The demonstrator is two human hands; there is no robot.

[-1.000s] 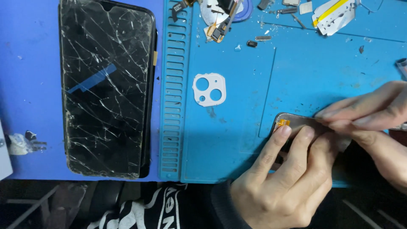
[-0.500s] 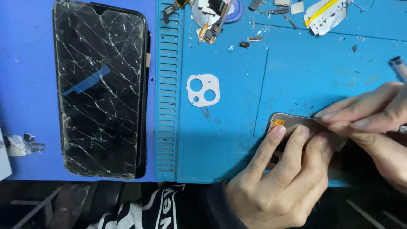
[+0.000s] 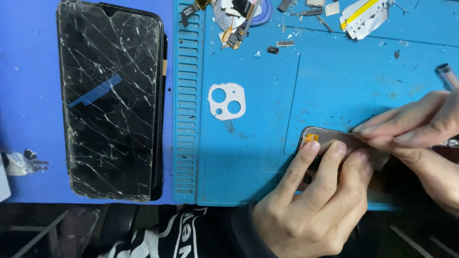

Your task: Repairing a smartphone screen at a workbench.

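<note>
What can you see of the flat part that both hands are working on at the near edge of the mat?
The flat part is thin and brownish-grey with a rounded corner, and a small orange tab sits near that corner. It lies flat on the blue mat, close to its near edge. Most of it is hidden: the left hand presses three fingertips onto it, and the right hand pinches its upper edge. Its material cannot be told for sure.
</note>
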